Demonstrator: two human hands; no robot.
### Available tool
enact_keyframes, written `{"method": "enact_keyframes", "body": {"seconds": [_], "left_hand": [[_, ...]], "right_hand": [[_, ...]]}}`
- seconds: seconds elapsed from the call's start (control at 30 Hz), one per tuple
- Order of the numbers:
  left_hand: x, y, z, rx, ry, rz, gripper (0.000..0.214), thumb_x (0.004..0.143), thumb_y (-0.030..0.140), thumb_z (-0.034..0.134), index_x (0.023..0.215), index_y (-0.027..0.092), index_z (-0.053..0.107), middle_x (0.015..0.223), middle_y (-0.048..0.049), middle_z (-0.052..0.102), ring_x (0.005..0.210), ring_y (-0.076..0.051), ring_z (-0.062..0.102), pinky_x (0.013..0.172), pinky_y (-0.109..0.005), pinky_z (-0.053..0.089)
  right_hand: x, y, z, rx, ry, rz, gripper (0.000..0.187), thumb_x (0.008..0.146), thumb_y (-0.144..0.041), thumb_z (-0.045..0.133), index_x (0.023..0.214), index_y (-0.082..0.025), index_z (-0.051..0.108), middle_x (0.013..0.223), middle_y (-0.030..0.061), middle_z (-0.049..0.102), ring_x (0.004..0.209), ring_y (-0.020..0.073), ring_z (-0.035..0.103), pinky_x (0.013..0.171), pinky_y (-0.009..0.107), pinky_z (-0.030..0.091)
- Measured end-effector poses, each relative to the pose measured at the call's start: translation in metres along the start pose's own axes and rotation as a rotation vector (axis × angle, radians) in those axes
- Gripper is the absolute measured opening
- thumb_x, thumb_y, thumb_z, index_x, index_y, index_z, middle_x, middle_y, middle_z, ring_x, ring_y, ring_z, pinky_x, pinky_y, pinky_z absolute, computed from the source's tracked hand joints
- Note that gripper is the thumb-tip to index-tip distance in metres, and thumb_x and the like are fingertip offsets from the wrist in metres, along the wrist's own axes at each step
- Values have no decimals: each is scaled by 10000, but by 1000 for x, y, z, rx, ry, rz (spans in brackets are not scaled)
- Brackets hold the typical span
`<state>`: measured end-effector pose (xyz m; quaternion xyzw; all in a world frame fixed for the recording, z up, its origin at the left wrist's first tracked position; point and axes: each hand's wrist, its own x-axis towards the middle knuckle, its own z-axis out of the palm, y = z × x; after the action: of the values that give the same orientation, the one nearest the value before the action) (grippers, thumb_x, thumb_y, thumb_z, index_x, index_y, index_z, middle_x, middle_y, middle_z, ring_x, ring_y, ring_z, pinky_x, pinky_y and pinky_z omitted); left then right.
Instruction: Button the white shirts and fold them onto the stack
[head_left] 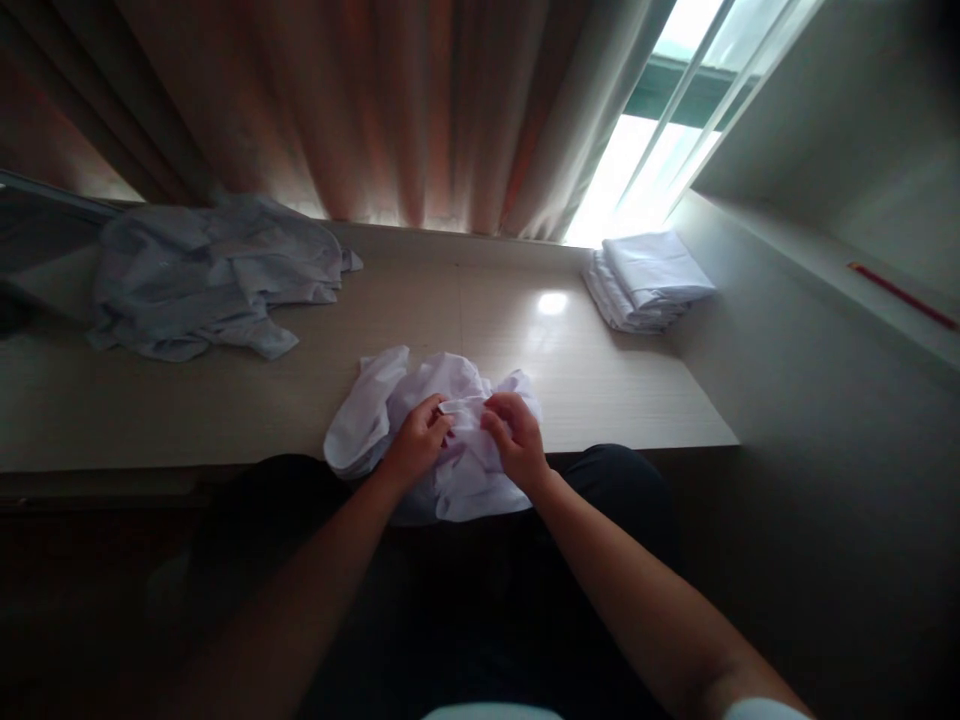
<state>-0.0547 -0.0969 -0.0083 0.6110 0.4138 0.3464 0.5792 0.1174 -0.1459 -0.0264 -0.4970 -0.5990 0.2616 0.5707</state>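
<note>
Broadly, the pale table (pixel 457 315) runs across beneath and beyond both hands, with a long curtain (pixel 390 110) falling behind it on the far side. Off beyond the left hand (pixel 415 440), well apart from it, a loose heap of white cloth (pixel 221 275) sprawls in creases.

Directly under and between the two hands lies the white garment (pixel 469 460), at the near edge of the table, its lower part spilling over that edge toward the lap. Its bunched mass stretches sideways, from a rounded, tube-like fold (pixel 365 410) just left of the left hand to a crumpled end just past the fingers of the right hand (pixel 516 437). Neither hand is clearly nearer, since both touch it. It looks thin, soft and wrinkled, faintly lilac in the dim light, with no print that shows.

Beyond the right hand and farther right, near the wall, sits a neat folded stack of white cloth (pixel 651 275), apart from the garment.

Smallest is a narrow strip (pixel 463 406) of the garment, running crosswise between the fingertips. The left hand pinches its left end, thumb against fingers; the right hand pinches near the other end. Whether it is a collar or a hem, I cannot tell.
</note>
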Motion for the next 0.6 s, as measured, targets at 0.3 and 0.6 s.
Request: {"method": "enact_keyframes", "body": {"seconds": [0.3, 0.6], "left_hand": [[-2, -1, 7, 59, -119, 52, 179, 885, 362, 565, 904, 185, 583, 743, 20, 565, 664, -132, 553, 618, -246, 435], [2, 9, -5, 35, -208, 34, 214, 823, 388, 635, 862, 178, 652, 760, -2, 604, 676, -142, 527, 635, -248, 419]], "right_hand": [[8, 3, -24, 137, -135, 205, 259, 866, -419, 672, 1051, -244, 628, 860, -11, 635, 523, 90, 602, 443, 219, 470], [20, -2, -37, -122, -97, -131, 113, 894, -294, 670, 995, -244, 673, 1026, 52, 624, 933, 179, 614, 795, 330, 521]]}}
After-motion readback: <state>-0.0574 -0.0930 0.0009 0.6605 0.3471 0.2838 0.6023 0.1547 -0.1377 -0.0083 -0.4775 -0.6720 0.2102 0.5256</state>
